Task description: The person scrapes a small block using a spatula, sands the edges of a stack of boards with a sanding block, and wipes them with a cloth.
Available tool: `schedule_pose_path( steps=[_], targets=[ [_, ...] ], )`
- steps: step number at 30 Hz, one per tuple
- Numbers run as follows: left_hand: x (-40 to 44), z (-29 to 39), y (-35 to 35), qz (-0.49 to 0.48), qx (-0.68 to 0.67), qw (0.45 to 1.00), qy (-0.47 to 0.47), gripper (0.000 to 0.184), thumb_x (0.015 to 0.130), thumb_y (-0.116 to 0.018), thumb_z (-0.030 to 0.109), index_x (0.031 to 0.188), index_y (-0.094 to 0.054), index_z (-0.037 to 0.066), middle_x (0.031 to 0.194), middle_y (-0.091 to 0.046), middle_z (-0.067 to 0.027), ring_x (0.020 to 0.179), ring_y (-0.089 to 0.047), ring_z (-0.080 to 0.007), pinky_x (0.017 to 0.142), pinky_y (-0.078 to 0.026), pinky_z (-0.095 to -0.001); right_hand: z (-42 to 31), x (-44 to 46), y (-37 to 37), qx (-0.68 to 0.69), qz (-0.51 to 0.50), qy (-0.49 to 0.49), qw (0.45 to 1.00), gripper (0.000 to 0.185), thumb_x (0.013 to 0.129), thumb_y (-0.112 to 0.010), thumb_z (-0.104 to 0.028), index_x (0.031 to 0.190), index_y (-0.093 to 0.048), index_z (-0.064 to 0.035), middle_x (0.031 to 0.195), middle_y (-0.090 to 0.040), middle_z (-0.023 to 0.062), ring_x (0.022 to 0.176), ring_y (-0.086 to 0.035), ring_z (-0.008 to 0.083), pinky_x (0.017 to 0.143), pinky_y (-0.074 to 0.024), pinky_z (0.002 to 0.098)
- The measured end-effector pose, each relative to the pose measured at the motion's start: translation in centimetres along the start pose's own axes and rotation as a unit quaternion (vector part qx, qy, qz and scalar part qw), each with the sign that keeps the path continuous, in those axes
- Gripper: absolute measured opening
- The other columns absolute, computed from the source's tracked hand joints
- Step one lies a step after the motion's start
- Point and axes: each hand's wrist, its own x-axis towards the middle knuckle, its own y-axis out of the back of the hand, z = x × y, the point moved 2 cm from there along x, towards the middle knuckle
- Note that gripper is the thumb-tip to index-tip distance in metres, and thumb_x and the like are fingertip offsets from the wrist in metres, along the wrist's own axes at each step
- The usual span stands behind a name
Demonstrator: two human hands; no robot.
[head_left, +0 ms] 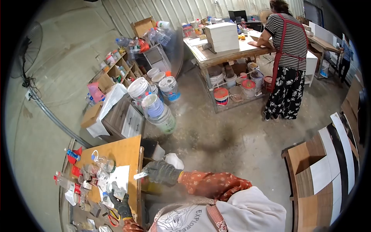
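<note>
My right hand point(164, 173), in a dark grey knit glove, is closed on a small flat whitish piece point(140, 175) that points left past the table edge. Its exact kind is too small to make out. My left hand point(122, 205), gloved the same way, is over the table with thumb and fingers around a clear plastic container point(120, 191). A white sheet point(122, 174) lies just beyond it on the wooden tabletop point(125, 149). Near the left wrist are scissors point(113, 217) with orange-red and yellow handles.
Clear bottles point(106, 164) and a red-capped bottle point(63, 181) crowd the table's left side. Stacked buckets point(158, 112) stand on the floor beyond. A person point(288, 58) leans over another workbench point(214, 58). Boards point(315, 166) lie at the right.
</note>
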Motion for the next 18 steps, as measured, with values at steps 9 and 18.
schedule_pose_path(
  steps=[9,18],
  targets=[
    [-2.7,8.5,-12.2,-0.205,-0.396,0.885,0.135,0.064,0.073,-0.076,0.005,0.129,-0.044,0.006,0.115,-0.053,-0.0059,0.098,-0.055,-0.0176,0.086,-0.049,-0.0306,1.1,-3.5,3.8,0.069,0.091,-0.147,0.983,0.017,0.085,-0.062,-0.016,0.101,-0.064,-0.0082,0.075,-0.06,0.0032,0.06,-0.055,0.0131,0.054,-0.0456,0.0279],
    [-4.8,9.2,-4.4,-0.145,-0.436,0.866,0.199,0.05,0.077,-0.068,0.007,0.123,-0.05,0.0,0.106,-0.061,-0.0077,0.094,-0.06,-0.0203,0.083,-0.05,-0.0315,-1.2,-3.1,0.4,-0.361,0.026,0.064,0.93,0.012,0.088,-0.056,-0.018,0.089,-0.06,-0.0069,0.07,-0.062,0.0064,0.058,-0.06,0.0197,0.053,-0.0502,0.0311]
  ],
)
